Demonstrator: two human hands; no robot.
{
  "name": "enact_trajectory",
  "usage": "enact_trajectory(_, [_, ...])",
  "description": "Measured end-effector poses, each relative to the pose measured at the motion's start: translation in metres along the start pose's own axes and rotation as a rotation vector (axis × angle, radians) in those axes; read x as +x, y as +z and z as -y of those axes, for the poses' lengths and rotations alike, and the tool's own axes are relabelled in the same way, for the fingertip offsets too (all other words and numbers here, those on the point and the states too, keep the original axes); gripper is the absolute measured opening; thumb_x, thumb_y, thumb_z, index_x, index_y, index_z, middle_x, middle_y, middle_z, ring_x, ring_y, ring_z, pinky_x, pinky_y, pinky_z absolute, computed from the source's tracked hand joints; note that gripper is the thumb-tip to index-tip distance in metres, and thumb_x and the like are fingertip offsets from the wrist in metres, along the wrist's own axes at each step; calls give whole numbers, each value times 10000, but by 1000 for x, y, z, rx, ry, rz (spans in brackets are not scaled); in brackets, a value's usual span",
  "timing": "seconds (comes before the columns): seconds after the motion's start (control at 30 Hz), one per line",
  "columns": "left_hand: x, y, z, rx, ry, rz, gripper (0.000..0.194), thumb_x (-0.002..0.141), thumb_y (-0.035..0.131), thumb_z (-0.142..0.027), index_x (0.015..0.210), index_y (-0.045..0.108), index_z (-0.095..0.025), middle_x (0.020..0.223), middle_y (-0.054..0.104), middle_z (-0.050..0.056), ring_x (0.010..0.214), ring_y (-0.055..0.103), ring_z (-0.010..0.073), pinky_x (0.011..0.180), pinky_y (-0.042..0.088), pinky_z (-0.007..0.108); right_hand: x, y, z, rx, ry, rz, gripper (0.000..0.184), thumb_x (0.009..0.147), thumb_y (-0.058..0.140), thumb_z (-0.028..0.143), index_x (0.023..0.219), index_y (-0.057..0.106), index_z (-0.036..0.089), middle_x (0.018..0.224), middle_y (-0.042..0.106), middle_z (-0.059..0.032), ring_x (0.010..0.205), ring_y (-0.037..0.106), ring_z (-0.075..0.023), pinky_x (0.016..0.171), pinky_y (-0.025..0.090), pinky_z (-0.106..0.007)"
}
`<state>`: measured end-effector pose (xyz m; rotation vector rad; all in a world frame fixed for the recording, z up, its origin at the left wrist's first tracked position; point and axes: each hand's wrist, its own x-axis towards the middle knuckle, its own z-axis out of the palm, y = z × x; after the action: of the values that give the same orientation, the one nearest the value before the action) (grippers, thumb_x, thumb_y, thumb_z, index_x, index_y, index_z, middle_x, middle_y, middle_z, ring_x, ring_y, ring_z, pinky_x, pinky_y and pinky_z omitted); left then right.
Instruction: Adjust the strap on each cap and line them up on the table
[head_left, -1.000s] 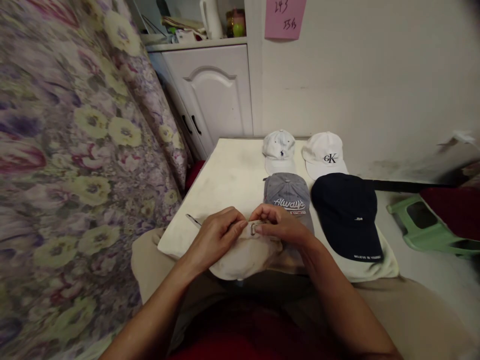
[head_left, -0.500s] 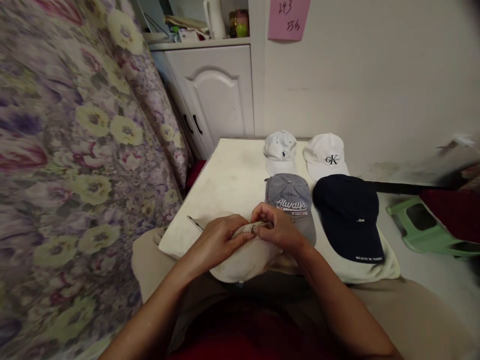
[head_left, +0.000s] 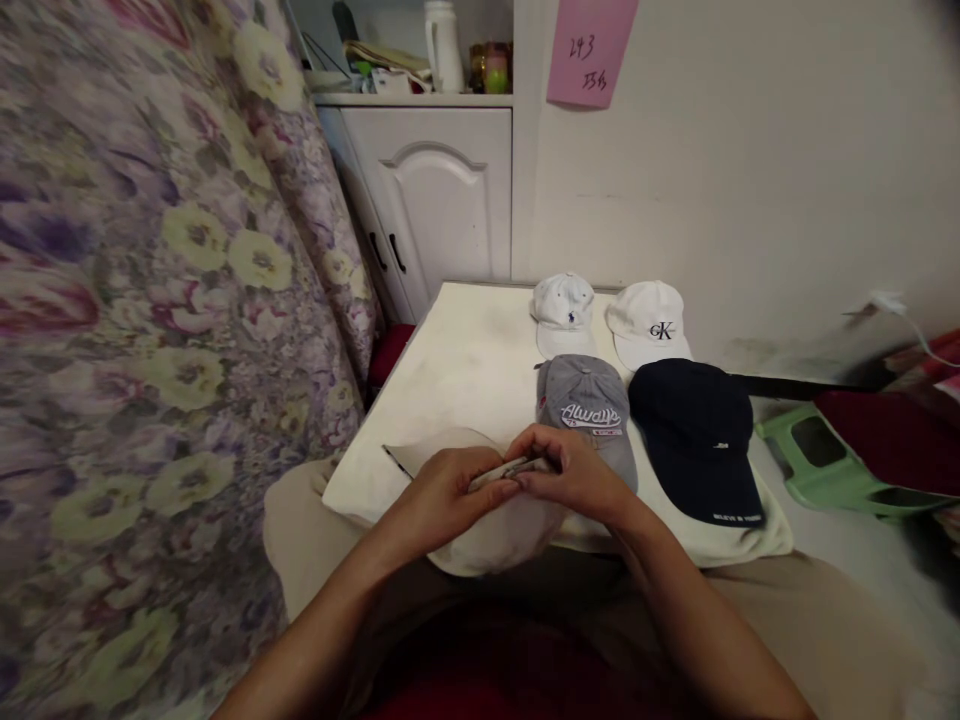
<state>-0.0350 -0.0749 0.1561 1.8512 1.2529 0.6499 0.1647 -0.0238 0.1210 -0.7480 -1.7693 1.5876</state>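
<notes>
A cream baseball cap [head_left: 499, 540] is held between my two hands at the table's near edge, its brim pointing left. My left hand [head_left: 450, 490] grips the cap's strap from the left, thumb on top. From the right, my right hand [head_left: 574, 475] pinches the strap's other part near a small buckle; the fingertips partly hide it. Just behind my right hand lies a grey cap [head_left: 586, 388] lettered "Always". To its right rests a navy cap [head_left: 694, 430]. Farther back sit a pale cap [head_left: 564, 310] with a small dark emblem and a white cap [head_left: 649, 318] marked "CK".
The caps lie on a cream-covered table [head_left: 442, 370]. A floral curtain [head_left: 180, 400] hangs at the left, with a white cabinet [head_left: 442, 200] behind. On the right floor stands a green stool [head_left: 806, 455]. A pink note [head_left: 592, 50] is on the wall.
The view has shifted slightly. My hands still hold the cream cap's strap, which is now turned flatter, with the fingers closer round it. The other caps have stayed in place.
</notes>
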Motion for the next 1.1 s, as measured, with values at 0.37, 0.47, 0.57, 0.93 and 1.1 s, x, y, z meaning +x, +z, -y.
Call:
enact_trajectory(0.37, [-23, -31, 2, -432, -37, 127, 302, 902, 589, -410, 746, 625, -154, 665, 502, -29, 600, 407, 96, 531, 307, 207, -4, -3, 6, 267, 135, 222, 243, 763, 801, 308, 827, 630, 146, 658, 636, 39, 514, 546, -59, 493, 426, -166])
enact_trajectory(0.47, [-29, -47, -5, -518, -49, 136, 305, 875, 625, -416, 731, 616, -147, 653, 485, -30, 591, 391, 89, 528, 296, 199, -1, 1, 19, 394, 99, 245, 238, 792, 776, 320, 811, 628, 135, 630, 665, 18, 476, 567, -61, 455, 436, -152])
enact_trajectory(0.57, [-35, -58, -11, -614, -62, 143, 356, 831, 672, -444, 663, 568, -148, 588, 416, -49, 521, 323, 71, 463, 232, 191, 3, 5, 32, 484, 37, 267, 243, 825, 739, 341, 783, 629, 128, 550, 650, 18, 398, 519, -52, 390, 394, -134])
enact_trajectory(0.93, [-42, -54, 4, -1163, -91, 18, 338, 680, 838, -377, 627, 636, -112, 524, 555, -18, 424, 457, 60, 425, 369, 162, 11, 10, 26, 704, -11, 322, 307, 832, 715, 392, 725, 599, 129, 527, 640, -19, 375, 486, -68, 365, 366, -144])
enact_trajectory(1.1, [-26, -44, 12, -1382, -50, -97, 200, 678, 852, -247, 731, 710, -117, 642, 700, 12, 543, 632, 107, 555, 519, 186, -1, 18, 9, 933, 3, 204, 337, 603, 878, 312, 688, 611, 126, 581, 607, 11, 474, 522, -70, 458, 435, -150])
